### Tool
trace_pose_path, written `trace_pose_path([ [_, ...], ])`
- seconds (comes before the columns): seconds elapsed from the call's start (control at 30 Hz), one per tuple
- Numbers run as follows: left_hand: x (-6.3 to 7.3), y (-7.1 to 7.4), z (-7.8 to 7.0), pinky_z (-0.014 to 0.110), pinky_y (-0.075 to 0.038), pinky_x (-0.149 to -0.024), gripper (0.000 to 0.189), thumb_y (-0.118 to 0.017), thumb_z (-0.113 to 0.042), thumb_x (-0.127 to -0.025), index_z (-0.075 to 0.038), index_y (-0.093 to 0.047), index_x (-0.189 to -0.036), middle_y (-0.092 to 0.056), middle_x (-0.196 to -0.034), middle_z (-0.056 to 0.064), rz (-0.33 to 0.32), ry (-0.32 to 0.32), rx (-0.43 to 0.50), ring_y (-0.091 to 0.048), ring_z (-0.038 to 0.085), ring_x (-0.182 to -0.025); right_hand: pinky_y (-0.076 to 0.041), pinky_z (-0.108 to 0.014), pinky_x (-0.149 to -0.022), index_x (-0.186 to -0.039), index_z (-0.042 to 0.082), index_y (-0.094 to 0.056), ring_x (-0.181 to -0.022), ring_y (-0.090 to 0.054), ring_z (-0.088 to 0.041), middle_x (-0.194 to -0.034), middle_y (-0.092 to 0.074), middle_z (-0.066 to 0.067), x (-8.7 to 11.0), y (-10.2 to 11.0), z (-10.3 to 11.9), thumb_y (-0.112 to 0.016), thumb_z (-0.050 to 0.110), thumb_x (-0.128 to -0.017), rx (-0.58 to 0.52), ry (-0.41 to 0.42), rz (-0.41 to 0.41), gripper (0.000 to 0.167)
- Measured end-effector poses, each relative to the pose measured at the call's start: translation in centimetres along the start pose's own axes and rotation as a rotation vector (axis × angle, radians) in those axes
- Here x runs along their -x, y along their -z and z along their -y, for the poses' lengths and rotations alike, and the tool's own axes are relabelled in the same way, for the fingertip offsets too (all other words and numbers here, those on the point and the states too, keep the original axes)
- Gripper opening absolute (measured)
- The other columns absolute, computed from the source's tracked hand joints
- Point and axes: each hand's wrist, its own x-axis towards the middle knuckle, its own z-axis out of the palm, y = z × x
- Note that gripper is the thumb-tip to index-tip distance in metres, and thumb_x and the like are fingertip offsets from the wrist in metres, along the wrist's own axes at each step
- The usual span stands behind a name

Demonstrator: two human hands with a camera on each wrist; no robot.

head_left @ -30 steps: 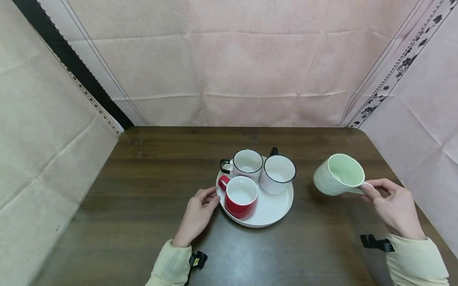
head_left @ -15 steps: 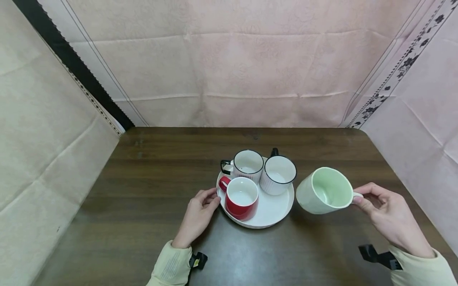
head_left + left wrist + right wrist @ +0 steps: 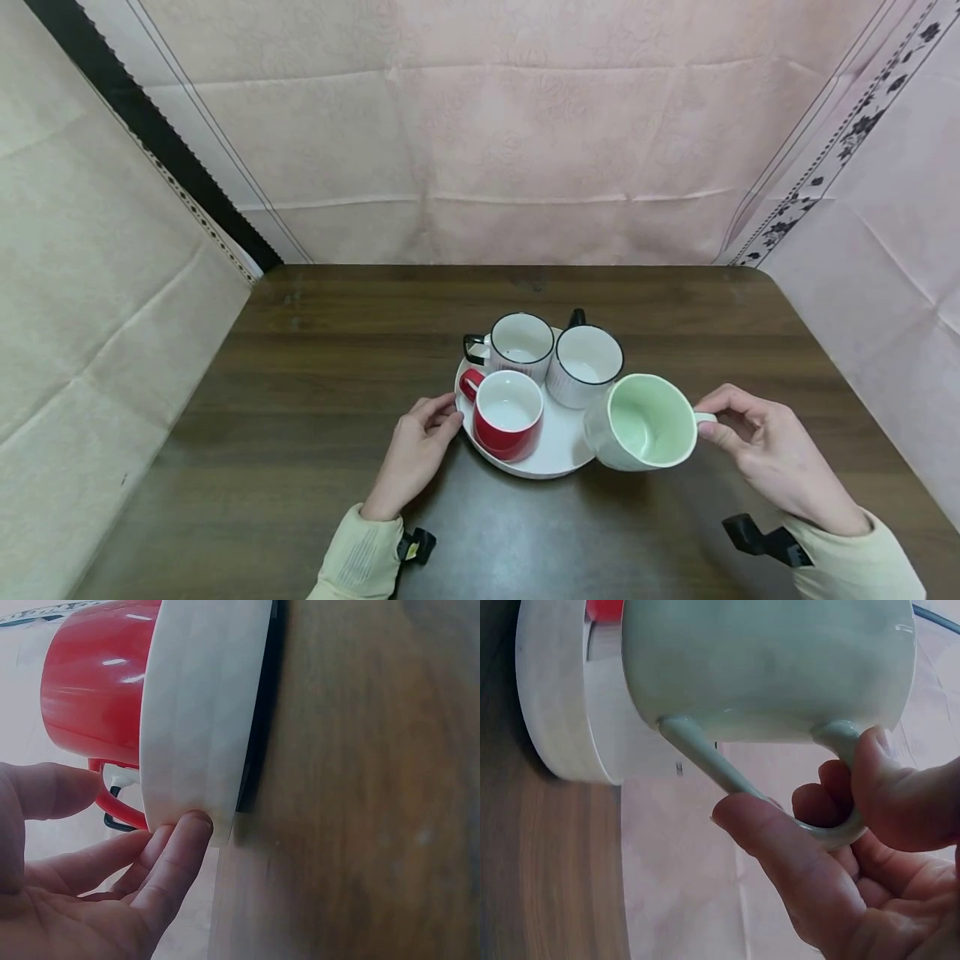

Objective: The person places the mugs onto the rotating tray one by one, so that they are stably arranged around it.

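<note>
A pale green mug (image 3: 637, 425) is in my right hand (image 3: 780, 458), which grips its handle (image 3: 716, 761). The mug overlaps the right front edge of a round white tray (image 3: 558, 446) in the head view; in the right wrist view it is held above the tray's rim (image 3: 551, 697). My left hand (image 3: 416, 450) rests its fingertips against the tray's left side. Its thumb (image 3: 56, 791) stays near the handle of a red mug (image 3: 504, 437). Behind the red mug, two white mugs with black rims stand on the tray, a left one (image 3: 517, 358) and a right one (image 3: 576, 390).
The tray stands on a dark wooden table (image 3: 300, 400). Pale cloth (image 3: 525, 142) hangs behind the table and at both sides. Bare wood surrounds the tray. A black strap mount (image 3: 765, 542) sits at the right wrist.
My right hand has carried the green mug leftward and toward me, from the right side of the table to the tray's right front edge. The left hand and tray have stayed still.
</note>
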Motion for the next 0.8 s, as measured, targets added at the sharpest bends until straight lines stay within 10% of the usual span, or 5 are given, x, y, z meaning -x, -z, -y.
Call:
trace_pose_path([
  [0.8,-0.1,0.0,0.1,0.031,-0.055,-0.087,0.039,-0.063,-0.021,-0.096,-0.006,-0.06,-0.132,-0.061,-0.11,0.004,0.007,0.0,0.003,-0.059,0.017,-0.097,-0.047,-0.016,-0.074,-0.092,0.012,-0.068,-0.085,-0.061,-0.01,-0.09,-0.065,-0.001,-1.5,-3.0,0.1,-0.071,-0.004,-0.085,-0.077,0.041,0.032,0.017],
])
